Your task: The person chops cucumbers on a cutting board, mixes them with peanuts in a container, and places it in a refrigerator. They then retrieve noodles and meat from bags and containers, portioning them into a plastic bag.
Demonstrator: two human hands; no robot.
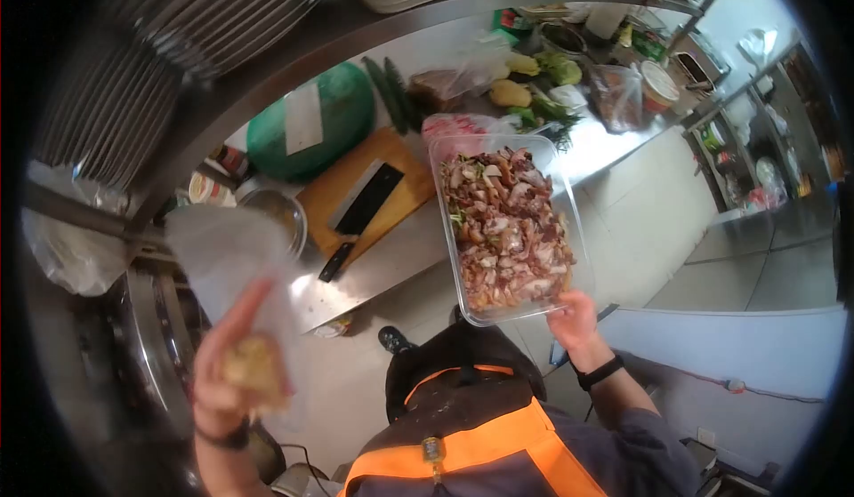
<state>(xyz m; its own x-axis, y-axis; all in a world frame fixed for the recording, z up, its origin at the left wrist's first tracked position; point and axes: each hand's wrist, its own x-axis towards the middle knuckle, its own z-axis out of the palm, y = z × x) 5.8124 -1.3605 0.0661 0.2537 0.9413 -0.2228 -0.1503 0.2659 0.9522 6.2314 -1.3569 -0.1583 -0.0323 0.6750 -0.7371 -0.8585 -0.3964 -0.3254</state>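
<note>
My left hand (222, 355) is wrapped round a translucent plastic bag (218, 248) at the lower left. Pale yellow pieces (256, 374), blurred and hard to make out, sit in or against the bag near my palm. With my right hand (574, 319) I grip the near right corner of a clear plastic tub (581, 248), which is held tilted in front of the counter. Chopped meat (511, 226) with bits of green fills much of it. Left of the tub, a cleaver (366, 199) lies on a wooden cutting board (316, 199).
A round green board (342, 110) and cucumbers (387, 92) lie behind the wooden board. A metal bowl (280, 217) stands beside it. Potatoes (510, 94), greens and bagged food crowd the counter's back. Stacked plates (231, 17) fill the overhead shelf.
</note>
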